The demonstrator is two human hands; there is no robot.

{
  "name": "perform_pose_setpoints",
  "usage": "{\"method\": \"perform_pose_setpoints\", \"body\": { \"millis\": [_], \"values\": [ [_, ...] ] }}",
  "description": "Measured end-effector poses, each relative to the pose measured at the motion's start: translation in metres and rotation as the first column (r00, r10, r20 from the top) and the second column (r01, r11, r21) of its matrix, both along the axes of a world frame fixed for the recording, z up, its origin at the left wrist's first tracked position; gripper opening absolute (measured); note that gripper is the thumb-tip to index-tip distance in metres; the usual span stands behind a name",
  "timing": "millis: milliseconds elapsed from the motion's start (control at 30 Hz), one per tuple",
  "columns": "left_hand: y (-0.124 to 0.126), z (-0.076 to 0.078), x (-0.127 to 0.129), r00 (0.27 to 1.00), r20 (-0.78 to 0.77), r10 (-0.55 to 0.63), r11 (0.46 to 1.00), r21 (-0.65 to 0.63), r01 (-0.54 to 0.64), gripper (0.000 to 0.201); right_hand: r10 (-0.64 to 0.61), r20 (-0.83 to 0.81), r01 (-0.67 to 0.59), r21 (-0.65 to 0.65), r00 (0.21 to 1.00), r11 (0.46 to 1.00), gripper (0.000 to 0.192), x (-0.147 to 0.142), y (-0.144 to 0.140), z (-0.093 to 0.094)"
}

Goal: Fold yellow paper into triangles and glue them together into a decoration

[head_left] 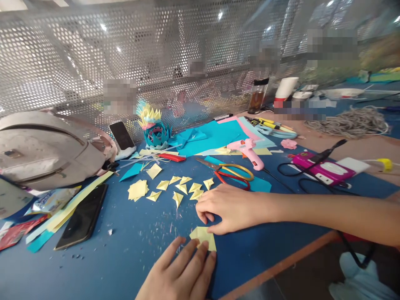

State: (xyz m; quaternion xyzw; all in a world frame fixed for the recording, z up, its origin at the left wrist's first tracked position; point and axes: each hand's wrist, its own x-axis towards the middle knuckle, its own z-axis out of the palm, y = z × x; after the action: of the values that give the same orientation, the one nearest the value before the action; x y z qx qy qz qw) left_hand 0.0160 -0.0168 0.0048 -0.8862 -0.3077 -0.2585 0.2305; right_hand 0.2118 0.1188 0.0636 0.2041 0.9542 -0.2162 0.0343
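Note:
A small folded piece of yellow paper [204, 236] lies on the blue table near its front edge. My left hand [183, 271] rests flat over its lower part, fingers stretched out and pressing on it. At the paper's upper right corner is the thumb of my right hand [229, 208]; the other fingers are loosely curled, apart from the thumb and off the paper. Just beyond lie several small folded yellow pieces [182, 188] and a stack of yellow paper squares [138, 190]. Scissors [226, 168] with red and yellow handles lie behind my right hand.
A pink glue gun [249, 152], red cutter [171, 157] and blue paper sheets [215, 135] lie farther back, near a folded-paper figure [156, 133]. Left are a phone [83, 218] and backpack [46, 150]; right, a purple power strip [323, 168] with cords. A perforated metal panel [125, 54] stands behind.

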Motion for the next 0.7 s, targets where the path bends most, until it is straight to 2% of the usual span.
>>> {"method": "perform_pose_setpoints", "body": {
  "millis": [167, 267, 333, 700],
  "values": [
    [-0.003, 0.005, -0.011, 0.992, -0.128, 0.006, 0.999, -0.035, -0.011, 0.046, 0.021, 0.003, -0.021, -0.023, 1.0, 1.0, 0.009, 0.001, 0.0, 0.0],
    [-0.003, 0.007, -0.019, 0.99, -0.078, 0.118, 0.982, -0.14, -0.128, 0.045, 0.037, 0.009, -0.036, -0.041, 0.999, 0.998, 0.009, 0.001, 0.002, 0.0],
    [-0.003, 0.006, -0.023, 0.985, -0.087, 0.152, 0.97, -0.177, -0.166, 0.043, 0.044, 0.004, -0.044, -0.045, 0.999, 0.998, 0.009, 0.0, 0.003, 0.0],
    [-0.005, -0.004, -0.022, 0.965, -0.242, 0.1, 0.993, -0.042, -0.114, 0.06, 0.072, -0.013, -0.073, -0.076, 0.997, 0.994, 0.007, 0.002, 0.007, -0.003]
  ]
}}
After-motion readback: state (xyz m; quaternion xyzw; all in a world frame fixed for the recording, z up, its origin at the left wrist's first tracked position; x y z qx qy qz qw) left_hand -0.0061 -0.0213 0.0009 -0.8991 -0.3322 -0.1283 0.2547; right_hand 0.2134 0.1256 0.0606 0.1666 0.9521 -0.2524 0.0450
